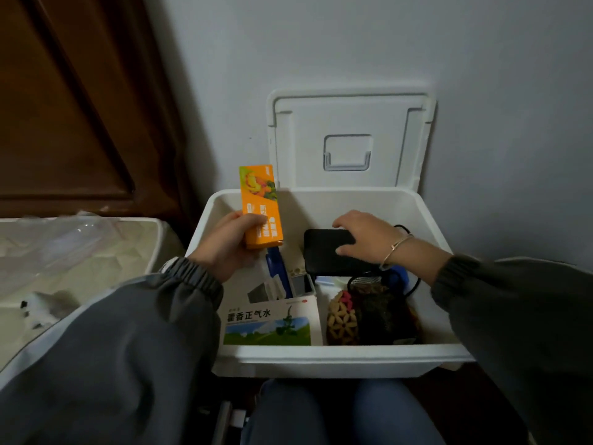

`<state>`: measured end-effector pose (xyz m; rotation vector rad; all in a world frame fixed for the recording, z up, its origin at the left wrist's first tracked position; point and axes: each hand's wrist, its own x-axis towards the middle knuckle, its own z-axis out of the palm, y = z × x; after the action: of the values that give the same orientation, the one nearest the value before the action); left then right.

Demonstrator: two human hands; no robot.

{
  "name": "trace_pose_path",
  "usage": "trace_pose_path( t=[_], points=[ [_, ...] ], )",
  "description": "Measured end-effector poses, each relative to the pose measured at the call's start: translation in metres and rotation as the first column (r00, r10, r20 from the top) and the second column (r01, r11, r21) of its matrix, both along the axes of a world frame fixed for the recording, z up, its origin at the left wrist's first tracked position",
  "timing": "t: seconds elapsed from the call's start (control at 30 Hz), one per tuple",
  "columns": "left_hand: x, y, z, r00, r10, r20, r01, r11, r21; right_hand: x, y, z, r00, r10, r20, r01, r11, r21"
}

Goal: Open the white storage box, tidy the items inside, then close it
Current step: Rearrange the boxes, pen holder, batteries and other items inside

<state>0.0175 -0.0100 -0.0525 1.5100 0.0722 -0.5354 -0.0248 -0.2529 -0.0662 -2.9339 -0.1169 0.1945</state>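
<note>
Knees in blue jeans (337, 412) are seen at the lower edge, with the white storage box (337, 358) standing just beyond them against the grey wall (385, 43). Its lid (349, 123) is raised upright against that wall. Inside, at the front left, a white medicine carton (269, 319) printed with a green landscape is laid flat. To its right, a woven pouch (341, 319) with a flower pattern and a dark mesh bag (382, 309) are packed side by side. The left hand (224, 242) is closed round the lower end of an orange carton (260, 203), held upright over the box's left side. The right hand (369, 239), a thin bracelet (396, 250) at its wrist, is clasped over a flat black device (324, 252), thumb on the near edge and fingers on the far edge. A black cable (414, 284) is looped by the right wall of the box. Left of the box, a beige bin (80, 252) lined with clear plastic is set before a brown wooden door (64, 107).
</note>
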Motion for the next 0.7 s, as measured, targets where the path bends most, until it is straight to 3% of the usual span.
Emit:
trace_pose_path(
  t=[0.17,0.43,0.7],
  points=[
    [0.001,0.003,0.000,0.998,0.023,-0.066,-0.029,0.995,-0.093,0.036,0.002,-0.023,0.971,-0.030,-0.236,0.007,0.995,-0.096],
    [0.005,0.003,-0.003,0.995,0.076,-0.065,-0.083,0.989,-0.120,0.045,0.002,-0.029,0.976,0.004,-0.220,-0.067,0.957,-0.282],
    [0.005,0.001,-0.012,0.995,0.095,-0.040,-0.100,0.983,-0.153,0.033,-0.006,-0.024,0.989,0.017,-0.146,-0.019,1.000,-0.014]
  ],
)
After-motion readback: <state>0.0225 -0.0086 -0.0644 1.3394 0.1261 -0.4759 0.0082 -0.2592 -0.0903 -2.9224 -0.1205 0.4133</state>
